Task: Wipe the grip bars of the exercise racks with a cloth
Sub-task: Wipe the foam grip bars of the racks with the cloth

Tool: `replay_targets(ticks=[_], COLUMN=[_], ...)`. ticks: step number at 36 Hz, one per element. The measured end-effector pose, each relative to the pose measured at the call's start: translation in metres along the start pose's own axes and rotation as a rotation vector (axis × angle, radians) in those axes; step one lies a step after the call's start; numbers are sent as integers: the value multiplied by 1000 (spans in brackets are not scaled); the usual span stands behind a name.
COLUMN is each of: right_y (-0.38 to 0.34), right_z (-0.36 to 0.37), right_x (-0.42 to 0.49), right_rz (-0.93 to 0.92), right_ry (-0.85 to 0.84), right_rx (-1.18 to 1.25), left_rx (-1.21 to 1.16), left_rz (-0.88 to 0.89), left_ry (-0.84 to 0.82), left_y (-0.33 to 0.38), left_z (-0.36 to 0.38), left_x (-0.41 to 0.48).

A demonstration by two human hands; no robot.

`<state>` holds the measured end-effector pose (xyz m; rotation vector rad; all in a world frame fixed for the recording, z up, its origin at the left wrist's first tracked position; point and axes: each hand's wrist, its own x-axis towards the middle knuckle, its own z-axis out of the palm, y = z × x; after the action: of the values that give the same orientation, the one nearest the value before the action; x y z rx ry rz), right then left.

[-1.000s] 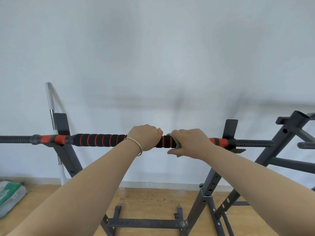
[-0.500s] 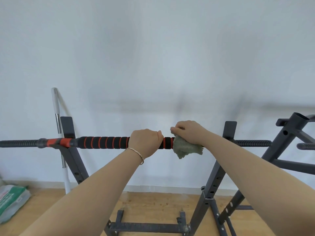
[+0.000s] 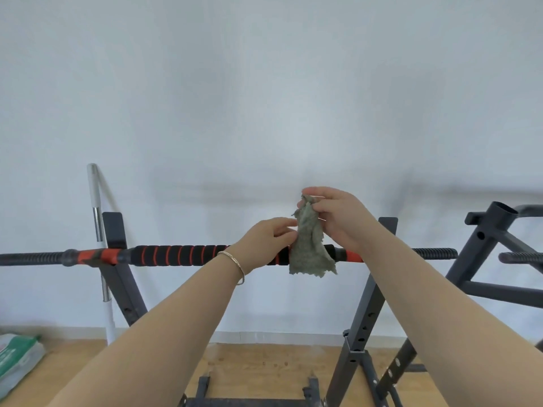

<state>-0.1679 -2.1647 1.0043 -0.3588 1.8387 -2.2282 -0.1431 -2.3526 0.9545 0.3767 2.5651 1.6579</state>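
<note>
Cloth (image 3: 308, 248) pinched up by right hand (image 3: 340, 218) above bar (image 3: 182, 255).
White wall (image 3: 264, 83) across the back, wood floor (image 3: 264, 365) below. Dark steel rack (image 3: 364, 312) in the middle, second rack (image 3: 484, 239) at right edge, apart. Bar level across first rack's two uprights: black foam with orange rings, orange bands, bare threaded ends. White-and-chrome pole (image 3: 97, 218) leaning on wall behind left upright. Green-white bag (image 3: 14, 362) on floor, far left. Right hand raised over bar, thumb and fingers clenched on cloth's top. Left hand (image 3: 267, 239) just left of cloth, in front of bar, fingers loosely curved, tips at cloth's edge; pinching or only touching, cannot tell. Cloth grey-green, frayed, hanging down, bottom overlapping bar's right foam end; contact with bar unclear. Thin gold bracelet (image 3: 235, 264) on left wrist.
</note>
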Motion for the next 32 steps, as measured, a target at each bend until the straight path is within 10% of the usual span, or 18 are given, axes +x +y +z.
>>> replay_targets(ticks=[9,23,32], right_y=[-7,-12,-4], right_z=[0,-14,-2], right_x=[-3,-6,2], right_rz=[-110,-189,-271], right_ry=[-8,174,165], right_rx=[-49,-812,-743], left_rx=[-109,-162,139], left_rz=[-85,74,159], left_ry=[-34,237,496], left_y=[15,22,18], left_z=[-12,-35,-28], left_x=[-5,-17,-14])
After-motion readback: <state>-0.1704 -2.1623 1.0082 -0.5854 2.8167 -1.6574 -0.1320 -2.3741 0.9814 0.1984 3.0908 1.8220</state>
